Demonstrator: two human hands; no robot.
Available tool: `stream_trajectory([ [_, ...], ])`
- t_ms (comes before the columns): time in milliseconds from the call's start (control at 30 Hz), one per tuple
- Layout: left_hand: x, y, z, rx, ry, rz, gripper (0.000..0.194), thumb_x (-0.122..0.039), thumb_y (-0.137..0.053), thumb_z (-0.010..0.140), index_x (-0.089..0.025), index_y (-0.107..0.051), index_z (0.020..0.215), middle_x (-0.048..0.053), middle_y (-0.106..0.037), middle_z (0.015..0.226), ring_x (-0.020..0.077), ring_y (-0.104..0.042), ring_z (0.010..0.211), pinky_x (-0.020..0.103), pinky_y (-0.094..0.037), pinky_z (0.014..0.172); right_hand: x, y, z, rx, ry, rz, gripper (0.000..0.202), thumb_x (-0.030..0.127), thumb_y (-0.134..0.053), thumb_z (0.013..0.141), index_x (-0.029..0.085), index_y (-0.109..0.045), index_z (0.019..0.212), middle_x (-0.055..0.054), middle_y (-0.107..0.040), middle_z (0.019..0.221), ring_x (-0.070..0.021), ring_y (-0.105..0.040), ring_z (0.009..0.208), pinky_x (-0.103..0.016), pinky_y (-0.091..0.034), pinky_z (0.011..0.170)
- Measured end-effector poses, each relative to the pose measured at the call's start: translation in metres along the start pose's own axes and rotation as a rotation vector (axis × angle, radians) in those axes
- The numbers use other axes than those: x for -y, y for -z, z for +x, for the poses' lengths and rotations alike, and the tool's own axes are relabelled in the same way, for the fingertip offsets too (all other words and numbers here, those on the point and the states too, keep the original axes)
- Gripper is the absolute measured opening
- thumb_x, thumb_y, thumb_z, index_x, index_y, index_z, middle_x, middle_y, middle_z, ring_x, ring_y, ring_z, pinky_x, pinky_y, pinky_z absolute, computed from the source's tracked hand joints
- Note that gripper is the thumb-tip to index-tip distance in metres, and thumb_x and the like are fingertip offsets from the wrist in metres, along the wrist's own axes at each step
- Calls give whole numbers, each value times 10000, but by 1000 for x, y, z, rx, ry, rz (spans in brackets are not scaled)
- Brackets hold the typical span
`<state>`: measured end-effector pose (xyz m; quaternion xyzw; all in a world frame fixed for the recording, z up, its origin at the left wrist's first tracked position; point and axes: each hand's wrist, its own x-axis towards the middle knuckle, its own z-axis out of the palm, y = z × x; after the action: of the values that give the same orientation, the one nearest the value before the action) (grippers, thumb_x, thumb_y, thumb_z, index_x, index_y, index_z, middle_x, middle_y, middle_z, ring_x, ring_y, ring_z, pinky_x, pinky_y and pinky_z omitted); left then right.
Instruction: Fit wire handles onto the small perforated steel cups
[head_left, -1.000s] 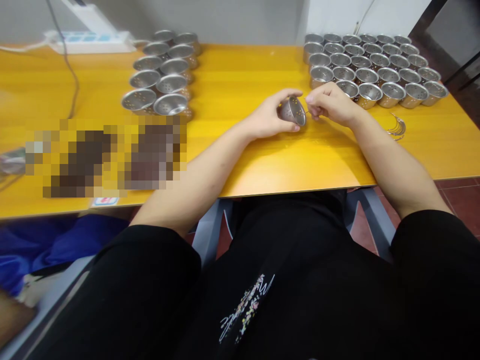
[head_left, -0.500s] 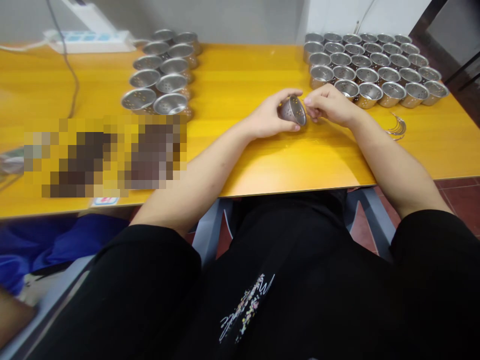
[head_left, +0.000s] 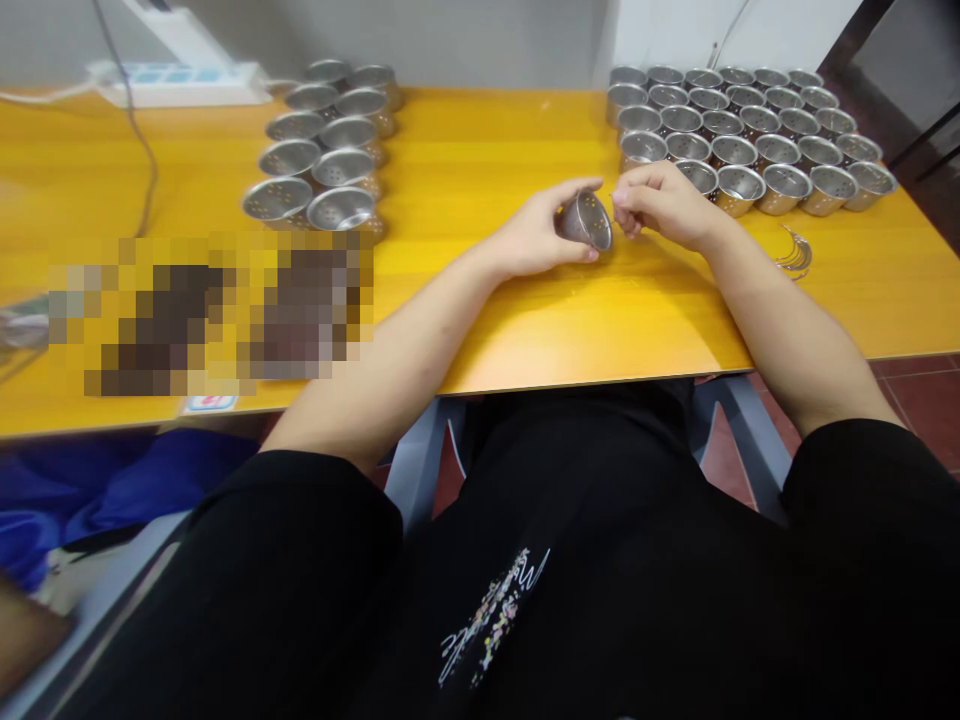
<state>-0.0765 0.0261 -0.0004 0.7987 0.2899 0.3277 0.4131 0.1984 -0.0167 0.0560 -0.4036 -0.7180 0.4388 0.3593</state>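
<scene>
A small perforated metal cup (head_left: 587, 220) is tilted on its side, its opening facing right, above the yellow table. My left hand (head_left: 536, 232) grips it, thumb below the rim and fingers over the top. Just right of the rim, my right hand (head_left: 656, 205) is closed in a pinch; what its fingertips hold is too small to make out. Several thin curved metal pieces (head_left: 796, 254) lie on the table to the right, beside my right forearm.
Rows of metal cups (head_left: 739, 188) stand upright at the back right. Two columns of similar cups (head_left: 343, 210) stand left of centre. A white power strip (head_left: 187, 84) lies at the back left. Blurred-out items cover the front left of the yellow table (head_left: 480, 130).
My right hand has shifted slightly right, away from the cup's rim. My left hand and the cup have hardly moved.
</scene>
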Motion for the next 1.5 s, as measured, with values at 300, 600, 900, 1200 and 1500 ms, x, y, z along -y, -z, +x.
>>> stream_trajectory([
  [300, 0, 0, 0, -15, -23, -31, 1154, -397, -1133, 641, -243, -787, 1731, 188, -780, 1798, 548, -711, 1713, 730, -503, 1550, -3, -1, 1, -21, -3, -12, 620, 655, -1061, 906, 291, -609, 686, -3, -622, 629, -200, -554, 625, -379, -518, 591],
  [600, -1, -2, 1, -16, -30, -63, 1117, -427, -1146, 615, -282, -824, 1675, 158, -786, 1812, 549, -682, 1733, 752, -466, 1572, 1, -1, -2, 32, 30, -95, 693, 808, -1011, 964, 295, -628, 700, -17, -654, 626, -223, -564, 655, -398, -560, 647],
  [900, -1, -3, 1, -36, -46, -3, 1083, -406, -1108, 631, -268, -806, 1662, 171, -764, 1828, 539, -656, 1772, 729, -423, 1600, 2, -5, -2, 41, 34, -68, 756, 860, -1014, 991, 288, -619, 693, -6, -616, 604, -208, -537, 633, -393, -565, 642],
  [1200, -10, -6, -4, 10, -61, -46, 1069, -387, -1080, 640, -236, -752, 1647, 160, -823, 1638, 498, -763, 1568, 629, -576, 1437, -4, -6, 1, 127, 57, -96, 746, 861, -1124, 907, 268, -698, 754, 9, -689, 649, -182, -584, 635, -346, -497, 613],
  [1500, -7, -5, -6, 56, -76, -97, 1222, -552, -1201, 637, -275, -673, 1703, 141, -827, 1459, 492, -817, 1468, 627, -621, 1363, -6, -7, 3, 151, 65, -81, 789, 950, -1119, 858, 258, -748, 780, 2, -735, 681, -182, -620, 652, -333, -506, 622],
])
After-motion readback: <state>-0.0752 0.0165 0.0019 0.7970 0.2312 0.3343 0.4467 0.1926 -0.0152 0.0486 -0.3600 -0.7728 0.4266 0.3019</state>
